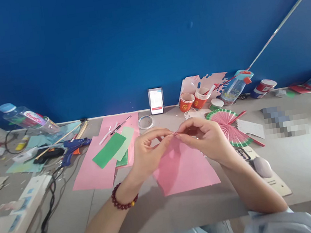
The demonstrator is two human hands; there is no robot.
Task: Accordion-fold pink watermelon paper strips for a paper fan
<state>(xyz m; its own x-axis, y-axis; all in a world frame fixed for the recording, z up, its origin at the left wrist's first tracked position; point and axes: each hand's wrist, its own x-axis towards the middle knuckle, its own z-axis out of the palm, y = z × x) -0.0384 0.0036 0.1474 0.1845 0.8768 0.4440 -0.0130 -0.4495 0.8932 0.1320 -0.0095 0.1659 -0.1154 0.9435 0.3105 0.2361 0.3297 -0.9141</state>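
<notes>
Both hands pinch the far edge of a pink paper sheet (187,169) in front of me. My left hand (151,148) closes thumb and fingertips on that edge, and my right hand (203,135) does the same right beside it, so the fingertips almost meet. The sheet slopes down toward me, its near edge at the table. Whether the pinched edge is folded is hidden by the fingers. To the left lie a dark green paper strip (109,150) and a pale green strip (124,142) on more pink paper (93,171). A pink and green pleated paper fan (222,122) lies beyond my right hand.
A phone (156,103) leans on the blue wall, a tape roll (146,122) near it. Red paper cups (186,102) and bottles stand behind. At left are a blue glue gun (75,149), cables and a power strip (27,211); at right, a computer mouse (262,167).
</notes>
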